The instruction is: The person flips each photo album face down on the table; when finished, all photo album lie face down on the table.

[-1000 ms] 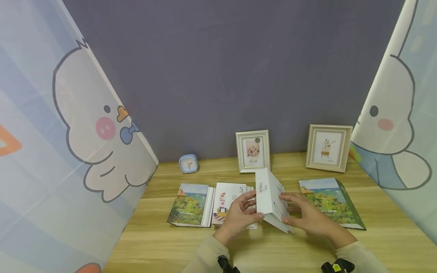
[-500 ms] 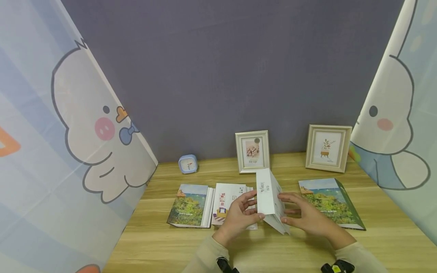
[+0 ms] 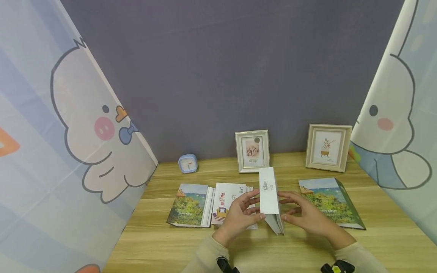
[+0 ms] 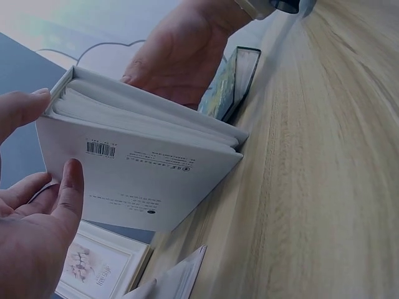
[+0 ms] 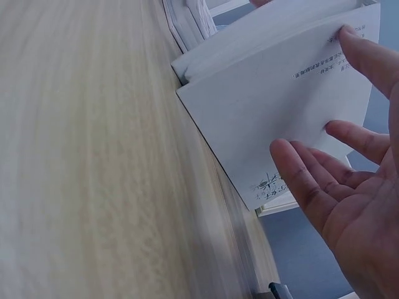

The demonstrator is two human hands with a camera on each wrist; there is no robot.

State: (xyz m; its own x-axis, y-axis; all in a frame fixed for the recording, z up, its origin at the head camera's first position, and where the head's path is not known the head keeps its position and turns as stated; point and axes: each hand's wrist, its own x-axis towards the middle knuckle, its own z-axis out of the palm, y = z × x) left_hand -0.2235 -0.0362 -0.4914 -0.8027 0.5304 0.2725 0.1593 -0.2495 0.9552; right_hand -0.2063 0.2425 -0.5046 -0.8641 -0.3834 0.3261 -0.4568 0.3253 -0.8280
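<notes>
A white hardcover book (image 3: 269, 193) stands on the wooden table, spine up, with its printed spine facing the head camera. My left hand (image 3: 245, 212) is at its left side, fingertips on the barcoded back cover (image 4: 143, 171) and thumb at the spine's corner. On the opposite side, my right hand (image 3: 302, 212) touches the front cover (image 5: 249, 118) with its fingertips, fingers spread and loosely bent. The left wrist view shows white pages between the covers, which spread slightly toward the table. Neither hand wraps around the book.
Left of the book lie a white illustrated book (image 3: 228, 203) and a landscape photo album (image 3: 189, 204). A matching album (image 3: 329, 203) lies at the right. Behind stand a blue clock (image 3: 187, 163), a small picture frame (image 3: 252, 151) and a larger picture frame (image 3: 329, 148).
The white book has swung from a rightward tilt to nearly upright, its lower edge moving left and its spine slightly right. My hands have kept nearly the same places.
</notes>
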